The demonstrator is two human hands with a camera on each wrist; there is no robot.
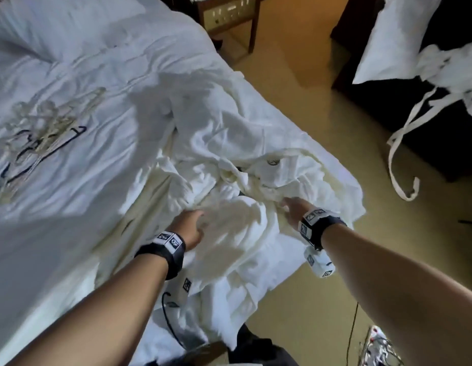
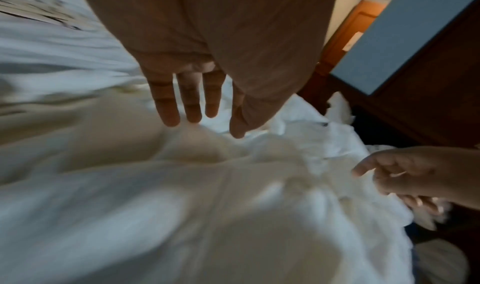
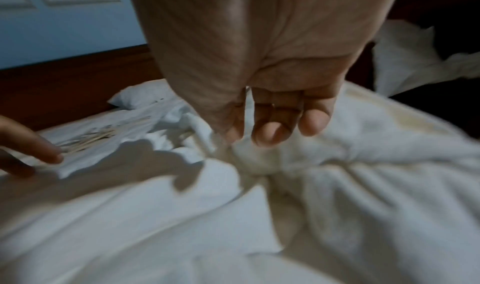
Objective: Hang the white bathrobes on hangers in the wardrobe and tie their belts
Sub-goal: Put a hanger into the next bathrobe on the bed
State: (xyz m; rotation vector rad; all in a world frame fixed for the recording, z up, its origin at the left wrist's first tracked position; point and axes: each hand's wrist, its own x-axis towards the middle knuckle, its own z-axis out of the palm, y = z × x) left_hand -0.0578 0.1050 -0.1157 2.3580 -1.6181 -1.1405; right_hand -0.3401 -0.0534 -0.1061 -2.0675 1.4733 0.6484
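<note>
- Head view: a heap of white bathrobes (image 1: 229, 159) lies crumpled at the near corner of a bed (image 1: 71, 194), spilling toward its edge above the tan floor (image 1: 309, 88).
- The left hand (image 1: 188, 227) reaches into the heap from the near side, fingers straight and spread, their tips touching a fold of robe without closing on it.
- The right hand (image 1: 295, 207) reaches in beside it, fingers loosely curled just above the cloth; whether they have caught any fabric cannot be told from the blurred pictures.
- Both wrists carry black bands with small white marker cubes.
- A pile of pale hangers (image 1: 44, 120), some with dark hooks, lies on the bedcover well to the left of the robes, with a pillow (image 1: 58, 25) further up the bed.
- A belt (image 1: 303, 154) loops over the top of the heap, near a small round emblem on one robe.
- Across the floor, another white bathrobe (image 1: 446, 70) lies on dark furniture, its loose belt (image 1: 404, 143) trailing to the floor.
- A wooden nightstand (image 1: 229, 14) stands by the head of the bed.
- Left wrist view: the left hand (image 2: 207, 78) shows straight, parted fingers over the white cloth, with the right hand (image 2: 415, 175) at the right edge.
- Right wrist view: the right hand (image 3: 267, 103) shows fingertips bent over a bunched fold.
</note>
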